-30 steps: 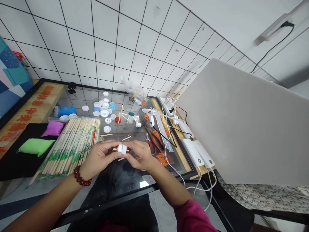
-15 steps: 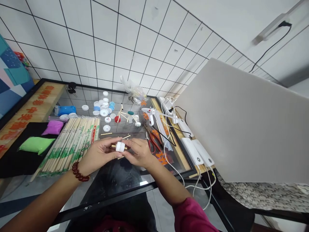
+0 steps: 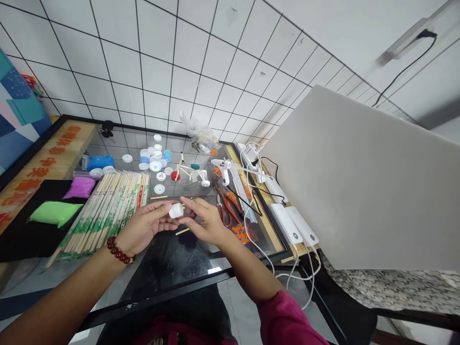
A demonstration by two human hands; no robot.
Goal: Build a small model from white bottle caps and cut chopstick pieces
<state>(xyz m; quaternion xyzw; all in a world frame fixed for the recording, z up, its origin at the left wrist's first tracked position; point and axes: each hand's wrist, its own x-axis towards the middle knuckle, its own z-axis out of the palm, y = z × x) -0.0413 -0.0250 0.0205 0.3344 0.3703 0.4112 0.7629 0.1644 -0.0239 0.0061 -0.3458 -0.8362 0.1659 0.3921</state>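
Note:
Over the near part of the glass table, my left hand (image 3: pixel 145 224) holds a white bottle-cap wheel (image 3: pixel 176 211) between thumb and fingers. It looks like two caps put together, and a short wooden stick (image 3: pixel 183 207) pokes out of its right side. My right hand (image 3: pixel 204 221) is close by on the right, thumb and forefinger parted on either side of the stick end. Whether its fingertips touch the wheel is hard to see. Below the hands lies a loose cut stick (image 3: pixel 182 231), and another short stick (image 3: pixel 158 197) rests beyond them.
Bagged chopsticks (image 3: pixel 104 215) lie left, beside green clay (image 3: pixel 53 214) and purple clay (image 3: pixel 79 187). Several bottle caps (image 3: pixel 155 166) and a stick-and-cap model (image 3: pixel 185 170) are farther back. Red-handled pliers (image 3: pixel 224 211), a glue gun (image 3: pixel 223 167) and white cables (image 3: pixel 247 235) lie right.
The white wheel has tilted and shifted slightly up and left in my left hand. My right thumb and forefinger have spread apart, and the left fingers have opened out beneath the wheel.

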